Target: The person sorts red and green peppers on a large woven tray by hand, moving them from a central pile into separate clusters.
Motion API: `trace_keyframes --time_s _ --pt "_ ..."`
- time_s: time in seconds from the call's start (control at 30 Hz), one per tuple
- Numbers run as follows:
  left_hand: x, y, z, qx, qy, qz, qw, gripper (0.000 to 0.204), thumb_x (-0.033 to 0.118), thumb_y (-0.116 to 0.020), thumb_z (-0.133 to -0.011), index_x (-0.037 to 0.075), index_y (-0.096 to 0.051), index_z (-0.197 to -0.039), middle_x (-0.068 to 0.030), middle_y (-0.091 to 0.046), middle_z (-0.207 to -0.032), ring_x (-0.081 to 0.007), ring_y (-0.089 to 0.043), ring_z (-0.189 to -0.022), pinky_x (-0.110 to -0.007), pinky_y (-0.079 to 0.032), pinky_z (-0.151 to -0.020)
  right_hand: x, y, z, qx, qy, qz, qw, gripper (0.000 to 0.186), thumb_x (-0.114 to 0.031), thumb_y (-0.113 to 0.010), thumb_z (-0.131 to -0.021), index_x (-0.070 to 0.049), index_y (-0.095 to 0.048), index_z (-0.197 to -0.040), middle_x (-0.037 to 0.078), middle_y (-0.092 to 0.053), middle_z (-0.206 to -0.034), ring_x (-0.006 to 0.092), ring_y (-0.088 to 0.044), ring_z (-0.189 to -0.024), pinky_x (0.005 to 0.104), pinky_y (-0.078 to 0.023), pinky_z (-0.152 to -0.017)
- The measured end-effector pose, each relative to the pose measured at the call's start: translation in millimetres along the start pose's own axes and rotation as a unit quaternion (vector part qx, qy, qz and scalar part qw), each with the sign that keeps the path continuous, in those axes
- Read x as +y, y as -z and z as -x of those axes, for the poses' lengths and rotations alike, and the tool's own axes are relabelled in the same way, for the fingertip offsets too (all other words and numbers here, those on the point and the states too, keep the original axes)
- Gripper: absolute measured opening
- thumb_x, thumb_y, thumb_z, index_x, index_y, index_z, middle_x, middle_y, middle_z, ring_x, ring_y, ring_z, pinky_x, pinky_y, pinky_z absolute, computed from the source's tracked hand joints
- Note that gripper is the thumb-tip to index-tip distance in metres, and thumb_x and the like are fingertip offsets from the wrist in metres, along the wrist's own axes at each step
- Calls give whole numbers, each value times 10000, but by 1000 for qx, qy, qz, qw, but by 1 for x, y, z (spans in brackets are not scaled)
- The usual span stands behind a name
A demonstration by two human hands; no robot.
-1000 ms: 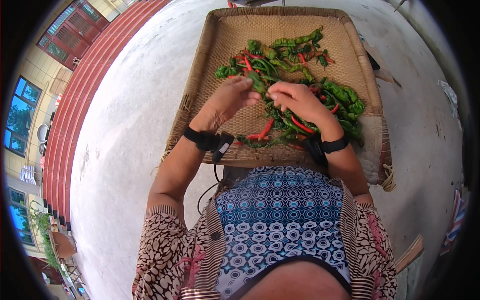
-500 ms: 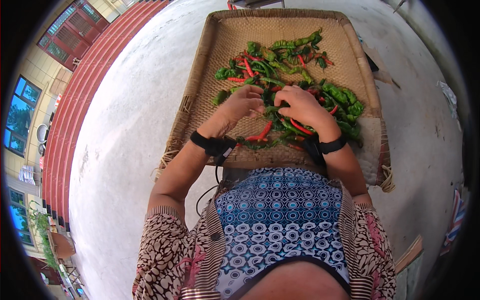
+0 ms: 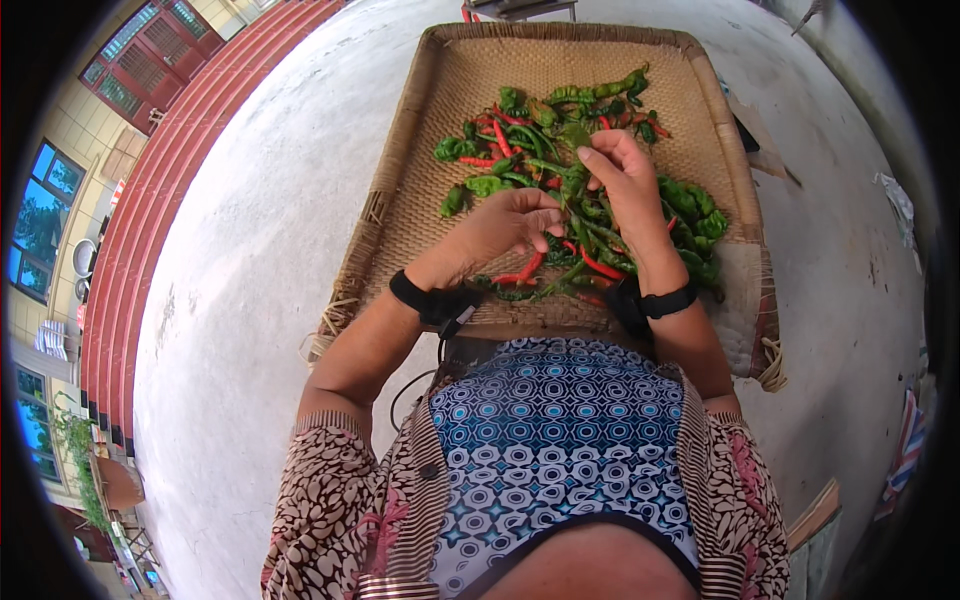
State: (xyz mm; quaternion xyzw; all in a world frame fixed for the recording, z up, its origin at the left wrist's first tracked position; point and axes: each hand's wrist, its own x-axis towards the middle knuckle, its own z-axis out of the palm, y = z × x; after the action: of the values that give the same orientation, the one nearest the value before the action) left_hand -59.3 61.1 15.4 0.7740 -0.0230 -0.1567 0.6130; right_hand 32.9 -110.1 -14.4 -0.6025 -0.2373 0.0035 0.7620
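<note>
A large woven tray [image 3: 400, 165] holds a spread of green peppers [image 3: 690, 200] and slim red chili peppers [image 3: 600, 262]. My left hand [image 3: 510, 222] hovers over the middle of the pile, its fingers curled in and the tips together beside green peppers; what they pinch is too small to make out. Just to its right and a little farther off, my right hand [image 3: 628, 172] has thumb and fingers closed at the edge of a green pepper [image 3: 574, 138], raised over the heap. Part of that pepper blends into those beneath.
A cloth-like patch [image 3: 740, 285] covers the tray's near right corner. Beyond the far rim stands a small stool [image 3: 530, 10]. Red steps [image 3: 190, 130] run along the left across the concrete ground [image 3: 240, 220]. A cable [image 3: 405, 390] hangs from my left wrist strap.
My right hand has moved away from me and slightly right, lifting a green pepper. My left hand has shifted a little right and nearer to me, and the hands are farther apart.
</note>
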Motion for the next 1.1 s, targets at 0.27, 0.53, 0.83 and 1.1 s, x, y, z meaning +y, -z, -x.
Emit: trace_keyframes --time_s 0.27,0.53,0.83,1.1 --pt "-11 -2 -6 -5 -19 31 999 243 295 -567 -936 64 -582 -1012 2 -646 -879 -45 -576 -674 -170 -416 -561 -6 -3 3 -14 16 -9 1000 173 -172 -644 -873 -49 -556 -955 -25 -562 -842 50 -525 -757 225 -440 -606" --pt "-12 6 5 21 -63 125 990 152 246 -542 -951 96 -565 -938 14 -617 -807 -65 -558 -676 -200 -434 -622 -12 3 2 -68 -95 9 993 281 -306 -599 -905 -50 -571 -1019 9 -587 -808 67 -543 -654 216 -438 -561" --pt "-7 24 15 105 -51 196 974 178 242 -500 -968 91 -569 -904 -7 -633 -776 -101 -567 -666 -228 -435 -616 -14 0 12 -356 -134 191 905 175 -115 -593 -884 1 -588 -1015 17 -613 -810 62 -537 -628 221 -445 -546" --pt "-12 31 31 122 -105 297 941 163 218 -504 -963 69 -569 -974 -38 -662 -863 -112 -578 -680 -227 -434 -608 1 0 8 -276 -82 163 944 139 -88 -550 -906 -5 -597 -1006 20 -609 -799 81 -569 -709 236 -477 -624"
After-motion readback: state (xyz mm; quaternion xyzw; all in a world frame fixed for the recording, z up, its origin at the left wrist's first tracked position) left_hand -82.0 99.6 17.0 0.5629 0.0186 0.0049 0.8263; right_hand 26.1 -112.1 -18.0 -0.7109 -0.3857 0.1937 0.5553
